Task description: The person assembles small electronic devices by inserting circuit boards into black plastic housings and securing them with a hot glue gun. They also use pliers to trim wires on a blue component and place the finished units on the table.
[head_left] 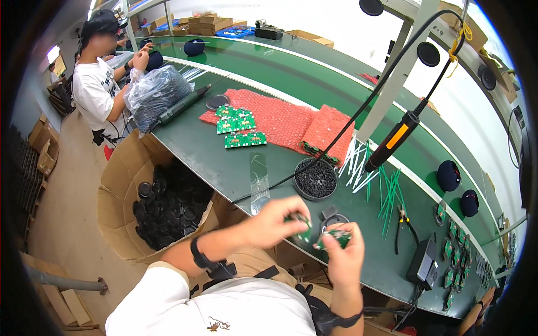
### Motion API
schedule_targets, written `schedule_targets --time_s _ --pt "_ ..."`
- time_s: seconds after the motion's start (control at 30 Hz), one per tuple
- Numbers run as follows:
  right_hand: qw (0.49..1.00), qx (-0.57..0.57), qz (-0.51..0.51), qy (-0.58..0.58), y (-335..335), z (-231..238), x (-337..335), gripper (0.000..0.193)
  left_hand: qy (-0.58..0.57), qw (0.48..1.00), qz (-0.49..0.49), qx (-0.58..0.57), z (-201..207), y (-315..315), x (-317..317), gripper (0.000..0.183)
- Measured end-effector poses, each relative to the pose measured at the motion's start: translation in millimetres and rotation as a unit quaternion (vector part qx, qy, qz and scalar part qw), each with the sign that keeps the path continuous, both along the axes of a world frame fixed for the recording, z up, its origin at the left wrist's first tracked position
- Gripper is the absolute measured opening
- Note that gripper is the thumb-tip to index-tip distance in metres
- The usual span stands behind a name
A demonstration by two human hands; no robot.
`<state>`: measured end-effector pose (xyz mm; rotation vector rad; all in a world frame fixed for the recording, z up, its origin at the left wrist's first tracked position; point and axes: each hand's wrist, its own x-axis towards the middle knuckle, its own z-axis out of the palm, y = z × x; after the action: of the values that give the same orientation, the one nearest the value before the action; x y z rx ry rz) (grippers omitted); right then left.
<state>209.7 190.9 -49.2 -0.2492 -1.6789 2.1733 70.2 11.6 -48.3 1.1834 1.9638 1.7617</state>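
Observation:
My left hand [273, 225] is closed on a small green circuit board [304, 231], somewhat blurred. Close beside it, my right hand [343, 259] pinches another green circuit board [336, 237] between thumb and fingers. Both hands are over the table's near edge, the boards almost meeting. Just behind them on the table lies a round black part [333, 220]. Farther back stands a round dish [316, 180] full of small black screws. A clear plastic strip [259, 178] lies to the left of the dish.
Red bubble wrap [274, 115] and green board panels [245, 140] lie farther back. An electric screwdriver [395, 140] hangs at right above cable ties [389, 196] and pliers [400, 228]. A cardboard box [120, 215] holds black round parts. A co-worker [98, 84] stands at far left.

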Motion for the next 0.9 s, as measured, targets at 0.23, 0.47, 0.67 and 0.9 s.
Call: schedule_targets --time_s 0.23,0.47,0.67,0.9 --pt "0.965 0.184 -0.153 -0.105 80.1 -7.8 38.8 0.018 0.064 0.94 0.258 -0.213 -12.7 -41.5 -109.1 0.023" --pt "0.962 0.176 -0.201 -0.063 95.3 -50.9 67.5 0.026 0.286 0.919 0.267 -0.054 26.9 -2.5 -44.2 0.027" --pt "0.923 0.282 -0.238 -0.109 92.3 -42.6 63.9 0.039 0.219 0.964 0.04 -0.147 -14.8 39.4 45.6 0.05" --pt "0.973 0.114 -0.193 -0.059 87.3 -40.5 60.1 0.018 0.25 0.954 0.067 -0.148 -19.0 52.3 48.8 0.039"
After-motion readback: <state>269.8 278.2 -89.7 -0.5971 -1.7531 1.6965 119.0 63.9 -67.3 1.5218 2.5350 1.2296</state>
